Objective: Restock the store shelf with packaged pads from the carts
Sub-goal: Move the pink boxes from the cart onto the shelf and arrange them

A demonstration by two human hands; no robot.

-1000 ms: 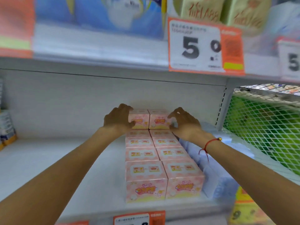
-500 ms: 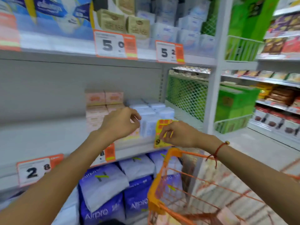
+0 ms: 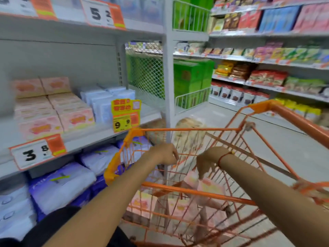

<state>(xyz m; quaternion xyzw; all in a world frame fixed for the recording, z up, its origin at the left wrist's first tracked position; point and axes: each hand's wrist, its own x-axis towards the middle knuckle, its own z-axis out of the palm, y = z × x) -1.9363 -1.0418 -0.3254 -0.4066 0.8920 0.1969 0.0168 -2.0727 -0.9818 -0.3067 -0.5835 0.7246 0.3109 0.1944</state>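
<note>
both hands reach into the orange cart — left hand and right hand loosely curled, empty; next, grasp a pink pad pack.

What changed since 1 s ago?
Both hands came off the pink packs on the shelf and dropped over the orange cart. The left hand hovers empty and loosely curled; the right hand reaches down toward the pink packs in the cart. The shelf stack itself looks unchanged.
</note>
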